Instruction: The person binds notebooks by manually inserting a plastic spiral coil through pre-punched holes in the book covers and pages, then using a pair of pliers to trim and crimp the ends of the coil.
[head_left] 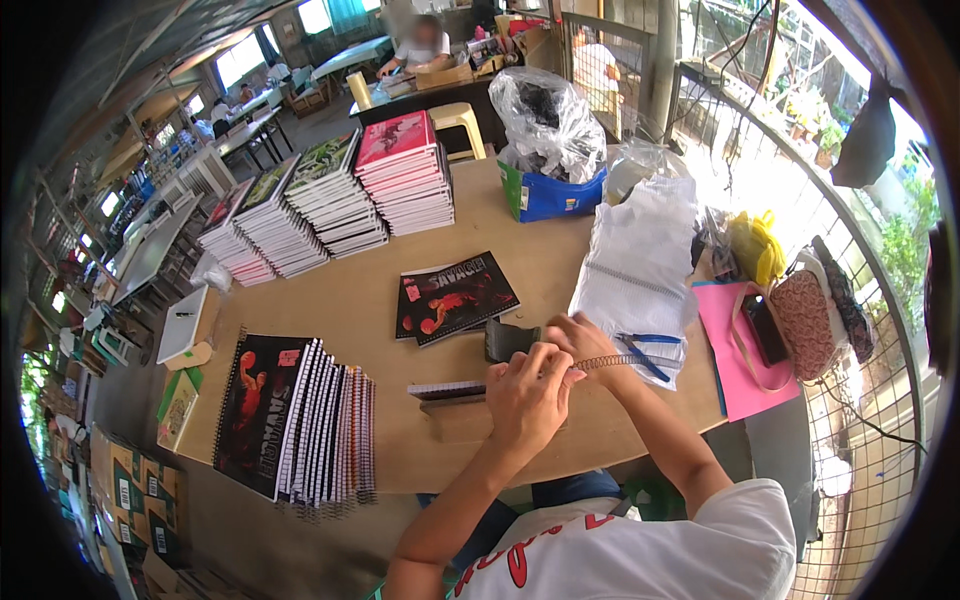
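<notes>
Both hands met over a notebook block (447,391) that lay flat near the front edge of the bench (560,270). The left hand (527,393) was closed about the spiral wire (606,362) where it entered the block; the right hand (582,338) pinched the same wire further along, where it projected to the right.

Judgement: the wire appeared light, springy and easily kinked, best taken close to the binding edge and turned gently. The paper block seemed light but limp, liable to shift unless pressed down. A finished stack of spiral notebooks (300,420) lay to the left.
</notes>
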